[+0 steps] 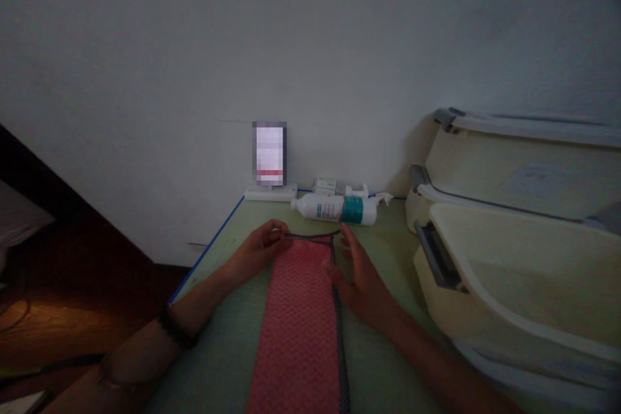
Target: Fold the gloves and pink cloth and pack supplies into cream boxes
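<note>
A long red cloth with a zigzag texture and dark edging lies lengthwise on the green tabletop, looking folded into a strip. My left hand pinches its far left corner between thumb and fingers. At the far right corner is my right hand, its thumb and fingers spread apart. The right thumb overlaps the cloth's right edge, and the index fingertip is by the end of the dark trim. The near end of the cloth runs out of the bottom of the view.
A white bottle with a teal label lies beyond the cloth, small white packages behind it. A blurred screen on a white stand is against the wall. To the right sits an open cream storage bin. The blue-trimmed table edge runs along the left.
</note>
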The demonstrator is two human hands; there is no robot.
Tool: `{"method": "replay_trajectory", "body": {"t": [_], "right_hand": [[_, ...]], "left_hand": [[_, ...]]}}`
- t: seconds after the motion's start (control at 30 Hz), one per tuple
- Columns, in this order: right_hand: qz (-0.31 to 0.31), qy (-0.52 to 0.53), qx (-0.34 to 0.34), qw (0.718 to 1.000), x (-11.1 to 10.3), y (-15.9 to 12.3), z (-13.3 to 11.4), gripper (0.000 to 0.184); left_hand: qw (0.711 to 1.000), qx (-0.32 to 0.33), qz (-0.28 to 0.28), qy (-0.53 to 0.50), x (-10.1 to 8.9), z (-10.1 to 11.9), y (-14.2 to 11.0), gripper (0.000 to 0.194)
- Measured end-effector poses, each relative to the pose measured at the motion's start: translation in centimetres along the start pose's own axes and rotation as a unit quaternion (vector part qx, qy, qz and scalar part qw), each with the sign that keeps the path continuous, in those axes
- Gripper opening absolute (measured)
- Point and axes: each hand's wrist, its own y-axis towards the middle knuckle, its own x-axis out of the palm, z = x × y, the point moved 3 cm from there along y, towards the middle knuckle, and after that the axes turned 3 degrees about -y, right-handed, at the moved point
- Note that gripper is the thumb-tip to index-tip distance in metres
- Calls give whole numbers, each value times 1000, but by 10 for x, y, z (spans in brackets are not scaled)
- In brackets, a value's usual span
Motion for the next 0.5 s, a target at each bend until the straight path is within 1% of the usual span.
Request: {"method": "replay_trajectory", "body": {"t": [0.07, 0.1, 0.2, 0.3, 0.37, 0.4, 0.43, 0.5], "right_hand": [[3, 52, 27, 998, 0, 2, 3, 71], [5, 73, 36, 997, 0, 3, 4, 72], [6, 130, 59, 990, -3, 5, 6, 80], [-39, 221, 71, 972, -3, 7, 7, 87], [-84, 286, 84, 951, -3, 8, 6, 81], [-99, 310, 90, 941, -4, 9, 5, 74], [-105, 325, 95, 935, -5, 9, 5, 64], [-97, 335, 94, 932, -8, 11, 3, 44]], "left_hand": [[995, -24, -11, -92, 3, 3, -2, 23], [992, -33, -15, -120, 4, 4, -2, 24], [990, -35, -21, -136, 5, 7, -4, 21], [988, -30, -22, -147, 3, 6, -6, 19], [987, -30, -24, -155, 3, 5, -7, 19], [987, -31, -24, -157, 3, 5, -6, 19], [987, -32, -21, -157, 3, 5, -6, 20], [988, -34, -7, -153, 3, 4, -5, 19]]}}
